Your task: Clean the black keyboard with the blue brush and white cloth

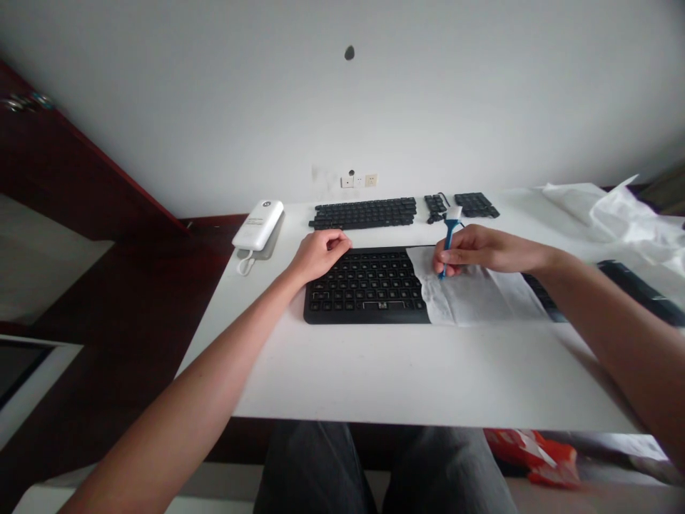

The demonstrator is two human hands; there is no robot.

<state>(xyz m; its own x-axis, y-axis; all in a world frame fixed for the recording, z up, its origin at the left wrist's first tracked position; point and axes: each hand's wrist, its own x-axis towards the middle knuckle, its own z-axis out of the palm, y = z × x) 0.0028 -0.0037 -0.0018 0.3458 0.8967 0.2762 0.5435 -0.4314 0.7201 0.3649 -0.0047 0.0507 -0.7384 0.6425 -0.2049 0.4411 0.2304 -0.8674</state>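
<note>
A black keyboard base without its keycaps lies on the white table, its square switch mounts bare. At its upper left corner rests my left hand, fingers curled at the edge and thumb alongside. My right hand grips a small blue brush like a pen, its white end up and its narrow blue end down. Below that tip, a white cloth or tissue covers the right part of the keyboard base.
Loose black keycaps stand in rows behind, with smaller groups to their right. A white power bank lies at the left. Crumpled white sheeting and a black strip-like piece lie right. Wall sockets are behind.
</note>
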